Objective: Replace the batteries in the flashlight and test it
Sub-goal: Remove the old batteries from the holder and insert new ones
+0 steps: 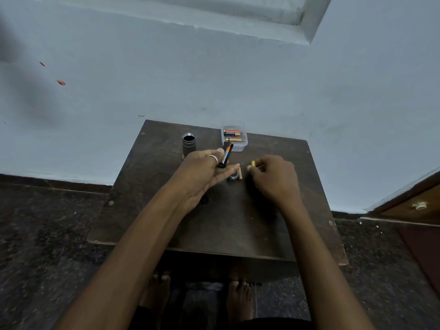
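Loading a cell into the battery holder

The left hand has its fingers loosely curled under the black battery holder, thumb pinning it upright and tilted; the right hand pinches a small battery between closed fingertips just right of the holder. My judgement: match the cell's polarity to the slot, then press until seated. On the counter, 1 loose battery lies beside the tail cap; farther off, the flashlight body stands open-ended, left of the clear box of batteries.
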`<state>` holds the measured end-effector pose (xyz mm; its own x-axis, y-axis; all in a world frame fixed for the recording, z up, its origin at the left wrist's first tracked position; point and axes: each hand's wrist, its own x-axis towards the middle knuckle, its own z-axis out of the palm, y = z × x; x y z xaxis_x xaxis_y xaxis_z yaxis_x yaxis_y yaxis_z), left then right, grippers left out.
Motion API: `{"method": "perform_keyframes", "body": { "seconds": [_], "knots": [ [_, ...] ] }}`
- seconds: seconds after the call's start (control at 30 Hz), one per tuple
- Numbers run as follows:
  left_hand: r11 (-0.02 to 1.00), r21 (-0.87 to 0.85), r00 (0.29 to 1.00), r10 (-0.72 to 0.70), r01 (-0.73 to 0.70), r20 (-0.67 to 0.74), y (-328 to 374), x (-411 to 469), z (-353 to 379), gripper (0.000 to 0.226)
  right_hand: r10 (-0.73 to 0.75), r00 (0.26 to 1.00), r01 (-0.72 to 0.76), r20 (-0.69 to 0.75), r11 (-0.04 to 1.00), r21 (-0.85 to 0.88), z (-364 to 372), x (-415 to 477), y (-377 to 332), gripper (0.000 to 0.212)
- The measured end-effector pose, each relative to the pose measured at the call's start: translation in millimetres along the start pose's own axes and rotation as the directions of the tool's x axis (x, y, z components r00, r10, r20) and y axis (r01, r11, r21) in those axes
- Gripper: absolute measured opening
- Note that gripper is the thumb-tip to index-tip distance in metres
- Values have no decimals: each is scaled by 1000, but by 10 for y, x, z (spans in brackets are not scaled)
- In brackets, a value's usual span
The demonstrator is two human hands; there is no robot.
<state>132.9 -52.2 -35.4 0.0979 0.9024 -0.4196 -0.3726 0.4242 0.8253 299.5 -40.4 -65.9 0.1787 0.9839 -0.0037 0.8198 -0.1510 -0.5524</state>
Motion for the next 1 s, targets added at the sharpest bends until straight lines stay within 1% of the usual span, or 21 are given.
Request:
{"method": "perform_keyframes", "body": {
  "seconds": [0.07, 0.13, 0.2, 0.33, 0.4, 0.47, 0.53, 0.57, 0.6, 0.67, 0.77, 0.87, 1.0],
  "knots": [
    [1000, 3, 1000, -5, 5, 10, -12, 1, 6, 28, -27, 1000, 27, 0, 996, -81, 17, -36, -56, 21],
    [1000, 1, 1000, -7, 7, 17, -15, -4, 6, 26, -39, 999, 38, -12, 994, -99, 41, -29, -69, 20],
    [1000, 8, 1000, -3, 3, 11, -19, -1, 4, 27, -46, 999, 44, -20, 995, -85, 56, -8, -53, 21],
    [1000, 24, 1000, 16, -16, 9, -22, -2, 4, 31, -85, 995, 86, -61, 996, 19, 57, 20, -33, 19],
    [1000, 11, 1000, 19, -19, 11, -20, -5, 7, 31, -107, 989, 119, -106, 986, 113, 18, 7, -66, 20],
    [1000, 6, 1000, 23, -23, 15, -15, -9, 7, 30, -124, 984, 157, -126, 941, 299, -39, -19, -122, 19],
    [999, 23, 999, 30, -30, 33, -8, -14, -1, 30, -171, 984, 176, -55, 845, 504, -88, -57, -189, 14],
    [999, 35, 998, 33, -35, 46, -3, -18, -6, 32, -212, 977, 171, 5, 801, 574, -93, -71, -213, 20],
    [998, 47, 998, 34, -37, 58, -2, -18, -13, 33, -255, 966, 172, 53, 777, 606, -89, -83, -231, 30],
    [997, 66, 997, 29, -34, 71, 2, -18, -25, 35, -302, 951, 210, 65, 786, 582, -65, -88, -256, 47],
    [998, 51, 998, 23, -25, 55, 6, -16, -34, 33, -302, 953, 261, -2, 821, 509, -36, -104, -283, 57],
    [998, 51, 998, 21, -23, 55, 11, -5, -33, 32, -320, 945, 313, -67, 826, 469, -33, -120, -292, 58],
    [999, 45, 999, 21, -23, 47, 6, 20, -53, 33, -332, 940, 329, -75, 831, 448, -57, -144, -306, 51]
  ]
}}
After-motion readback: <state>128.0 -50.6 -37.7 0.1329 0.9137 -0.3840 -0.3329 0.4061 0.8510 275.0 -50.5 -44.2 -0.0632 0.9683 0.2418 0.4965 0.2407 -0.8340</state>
